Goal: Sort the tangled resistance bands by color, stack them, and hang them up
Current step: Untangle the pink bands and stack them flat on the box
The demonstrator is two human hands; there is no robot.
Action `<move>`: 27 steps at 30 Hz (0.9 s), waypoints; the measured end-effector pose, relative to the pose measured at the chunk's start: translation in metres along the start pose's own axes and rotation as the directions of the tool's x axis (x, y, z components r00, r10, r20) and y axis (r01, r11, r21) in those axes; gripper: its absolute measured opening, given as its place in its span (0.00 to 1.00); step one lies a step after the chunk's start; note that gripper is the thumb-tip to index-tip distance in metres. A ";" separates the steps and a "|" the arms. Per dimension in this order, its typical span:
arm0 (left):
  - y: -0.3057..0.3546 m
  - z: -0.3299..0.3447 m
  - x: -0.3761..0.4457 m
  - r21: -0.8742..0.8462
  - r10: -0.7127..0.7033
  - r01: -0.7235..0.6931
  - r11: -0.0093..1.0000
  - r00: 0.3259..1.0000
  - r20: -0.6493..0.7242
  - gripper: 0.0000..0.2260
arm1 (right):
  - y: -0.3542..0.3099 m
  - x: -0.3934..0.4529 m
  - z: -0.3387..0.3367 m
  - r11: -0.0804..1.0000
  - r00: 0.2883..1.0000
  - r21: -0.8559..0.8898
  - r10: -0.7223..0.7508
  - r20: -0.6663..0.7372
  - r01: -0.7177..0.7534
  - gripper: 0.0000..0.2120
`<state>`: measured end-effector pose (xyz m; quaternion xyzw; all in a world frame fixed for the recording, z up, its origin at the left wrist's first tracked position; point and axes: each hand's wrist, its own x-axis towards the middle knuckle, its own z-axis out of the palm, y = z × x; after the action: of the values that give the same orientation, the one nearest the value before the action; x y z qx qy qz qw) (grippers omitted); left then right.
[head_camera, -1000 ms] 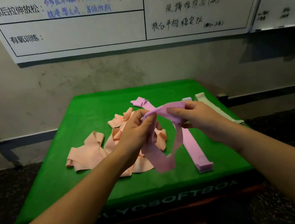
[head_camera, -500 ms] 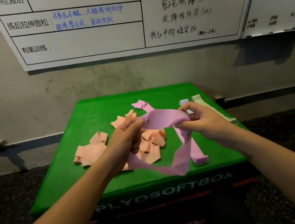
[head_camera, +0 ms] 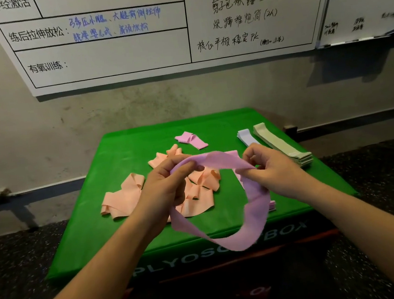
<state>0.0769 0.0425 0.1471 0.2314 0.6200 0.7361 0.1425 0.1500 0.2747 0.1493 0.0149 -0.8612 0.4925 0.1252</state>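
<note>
A whiteboard (head_camera: 152,26) with handwriting is hanging on the wall (head_camera: 89,117) above a green box (head_camera: 123,157), which is carrying every band in view. On its left half a peach tangle (head_camera: 125,197) is lying in loose folds, unsorted. At the back right two flat stacks are sitting just beside each other, a pale lilac stack (head_camera: 246,136) and a grey-green stack (head_camera: 278,143). A pink stack (head_camera: 271,206) is showing only a corner behind the raised loop, and a folded pink piece (head_camera: 191,139) is lying apart at the back.

Above the middle of the box the person is holding a pink band (head_camera: 252,216) in the air as one open loop, its lower part sagging past the front edge. The left hand (head_camera: 166,192) is gripping the top of the loop, thumb and curled fingers closing round it. The right hand (head_camera: 274,172) is pinching the other end of that top stretch between thumb and fingertips.

As a judgement, the sorting is sitting roughly midway: two colours are looking finished, pink is being dealt with, peach is waiting, and no hanging is showing at all.

Against the earlier frames, the hands are now standing farther apart, so the top stretch of the band is being drawn out longer and the loop is hanging wider and lower. The head has also tipped, since more whiteboard is showing.
</note>
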 end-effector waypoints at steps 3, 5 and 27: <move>-0.001 0.002 0.000 -0.042 0.001 -0.002 0.999 1.000 -0.023 0.07 | -0.001 -0.005 -0.002 0.991 0.990 0.031 0.127 0.061 -0.129 0.11; -0.006 -0.003 0.005 -0.096 -0.009 0.000 0.995 0.995 -0.098 0.06 | -0.001 -0.009 -0.004 0.945 0.959 0.204 0.218 0.182 -0.254 0.10; -0.078 -0.034 0.018 0.168 -0.347 0.376 0.911 0.921 -0.179 0.08 | -0.012 -0.017 -0.007 0.897 0.946 0.364 0.146 0.290 -0.250 0.15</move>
<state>0.0382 0.0373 0.0693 0.0713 0.7314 0.6458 0.2071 0.1696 0.2731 0.1592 0.0147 -0.7496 0.6603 -0.0436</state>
